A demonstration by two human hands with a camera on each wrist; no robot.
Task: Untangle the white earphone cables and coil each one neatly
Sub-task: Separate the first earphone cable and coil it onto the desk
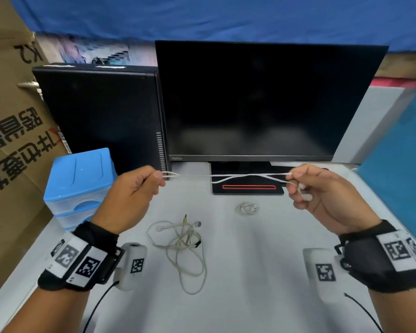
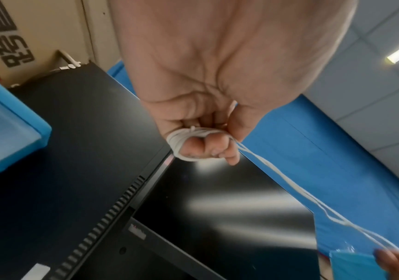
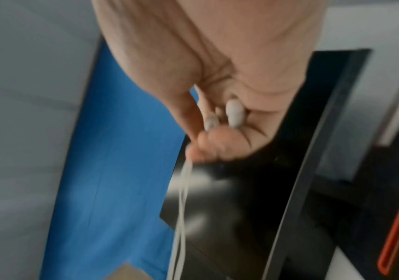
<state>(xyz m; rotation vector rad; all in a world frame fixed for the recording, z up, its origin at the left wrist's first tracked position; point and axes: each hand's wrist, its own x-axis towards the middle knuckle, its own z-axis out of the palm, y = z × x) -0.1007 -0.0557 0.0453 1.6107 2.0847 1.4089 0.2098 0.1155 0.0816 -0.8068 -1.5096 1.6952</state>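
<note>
A white earphone cable (image 1: 228,177) is stretched in the air between my two hands, above the table. My left hand (image 1: 139,186) has the cable wound in several turns round its curled fingers (image 2: 193,140) and grips it. My right hand (image 1: 305,186) pinches the other end; the two white earbuds (image 3: 233,112) lie in its curled fingers. On the table, a small coiled white earphone (image 1: 247,208) lies in front of the monitor base. A loose tangled earphone cable (image 1: 181,246) with buds and a plug lies nearer to me, between my wrists.
A black monitor (image 1: 262,102) and a black computer case (image 1: 99,111) stand at the back of the grey table (image 1: 250,284). A blue drawer box (image 1: 79,179) is at the left, cardboard beyond it. A blue panel (image 1: 399,169) bounds the right side.
</note>
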